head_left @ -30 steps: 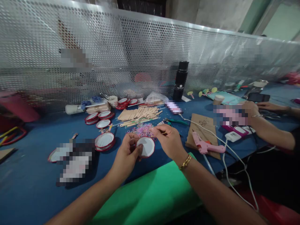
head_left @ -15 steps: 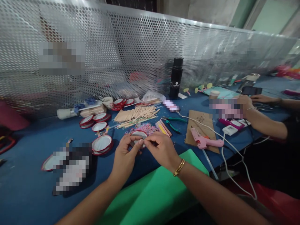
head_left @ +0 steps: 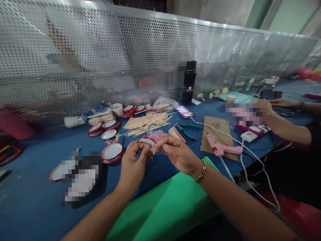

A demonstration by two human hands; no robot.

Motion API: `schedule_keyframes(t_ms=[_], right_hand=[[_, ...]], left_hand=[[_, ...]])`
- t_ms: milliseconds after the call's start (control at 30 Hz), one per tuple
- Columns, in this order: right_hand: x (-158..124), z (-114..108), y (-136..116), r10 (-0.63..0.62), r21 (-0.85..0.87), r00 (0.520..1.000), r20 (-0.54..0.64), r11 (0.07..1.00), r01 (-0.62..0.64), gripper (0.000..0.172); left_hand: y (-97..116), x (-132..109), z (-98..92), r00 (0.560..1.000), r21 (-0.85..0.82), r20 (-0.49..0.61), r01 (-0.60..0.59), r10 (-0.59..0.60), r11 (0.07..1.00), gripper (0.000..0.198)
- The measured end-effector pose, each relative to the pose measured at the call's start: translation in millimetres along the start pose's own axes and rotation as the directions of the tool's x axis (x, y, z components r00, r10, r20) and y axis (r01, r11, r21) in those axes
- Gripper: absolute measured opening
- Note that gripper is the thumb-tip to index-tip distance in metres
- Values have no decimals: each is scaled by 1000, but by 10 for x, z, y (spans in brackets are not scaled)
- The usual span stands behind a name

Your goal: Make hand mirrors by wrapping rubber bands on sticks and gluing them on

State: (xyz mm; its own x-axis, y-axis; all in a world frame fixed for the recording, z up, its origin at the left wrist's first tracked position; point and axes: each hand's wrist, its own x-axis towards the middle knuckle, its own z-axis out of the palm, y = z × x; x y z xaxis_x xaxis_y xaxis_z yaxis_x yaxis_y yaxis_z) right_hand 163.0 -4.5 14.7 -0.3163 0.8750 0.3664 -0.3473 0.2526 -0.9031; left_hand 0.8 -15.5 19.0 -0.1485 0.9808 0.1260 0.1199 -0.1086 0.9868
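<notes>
My left hand (head_left: 135,164) is closed on a small red-rimmed round disc with a white face (head_left: 146,141), thumb in front and fingers behind it. The disc is tilted and partly covered by the fingers. Just to its right, my right hand (head_left: 179,154) has thumb and index finger pinched together close to the left thumb. Whatever lies between those fingertips is too small to make out. Behind the hands lies a pile of thin pink and purple loops (head_left: 159,135). More red-rimmed discs (head_left: 112,152) are stacked to the left of my left hand.
Wooden sticks (head_left: 147,121) lie behind the loops. Green-handled pliers (head_left: 188,126), a pink glue gun (head_left: 222,147) on cardboard (head_left: 205,134), and a white cable are to the right. A black bottle (head_left: 189,82) stands by the perforated metal screen (head_left: 155,43). Another person's hands (head_left: 263,108) work farther right.
My right hand has drawn a little to the right and turned, its fingers lifting off the disc's near edge. My left hand still grips the disc. The whole view has shifted slightly.
</notes>
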Motion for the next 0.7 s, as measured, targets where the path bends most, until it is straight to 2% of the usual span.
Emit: schedule_keyframes(t_ms=[100,167,233,300,367,433,533,600,700], right_hand=[[1,-49,10,3,-30,999,-45,1000,-4,33],[4,-90,6,15,-94,994,-110,995,-25,46],[5,-122,1,-11,-200,989,-147,980,-18,66],[4,-134,9,-85,-344,990,-116,938,40,90],[-3,-123,33,-181,-508,982,-56,852,128,104],[-16,-95,69,-235,-654,972,6,734,181,109],[-48,-42,127,-227,-783,971,77,589,200,111],[-68,-9,157,-202,-825,973,109,528,202,111],[-86,26,182,-185,-851,974,129,483,205,108]], left_hand=[[-9,-5,-17,996,-24,80,28,-26,999,23],[3,16,-50,996,-90,64,75,-69,993,26],[32,49,-97,995,-143,31,94,-91,985,32],[69,74,-140,996,-165,7,86,-86,983,40],[105,81,-166,997,-173,-7,78,-80,982,50],[128,71,-173,997,-177,-4,81,-83,981,56],[128,39,-158,993,-188,32,121,-117,975,45],[108,17,-139,988,-223,43,152,-146,963,35],[64,-10,-110,982,-273,28,190,-189,943,30]])
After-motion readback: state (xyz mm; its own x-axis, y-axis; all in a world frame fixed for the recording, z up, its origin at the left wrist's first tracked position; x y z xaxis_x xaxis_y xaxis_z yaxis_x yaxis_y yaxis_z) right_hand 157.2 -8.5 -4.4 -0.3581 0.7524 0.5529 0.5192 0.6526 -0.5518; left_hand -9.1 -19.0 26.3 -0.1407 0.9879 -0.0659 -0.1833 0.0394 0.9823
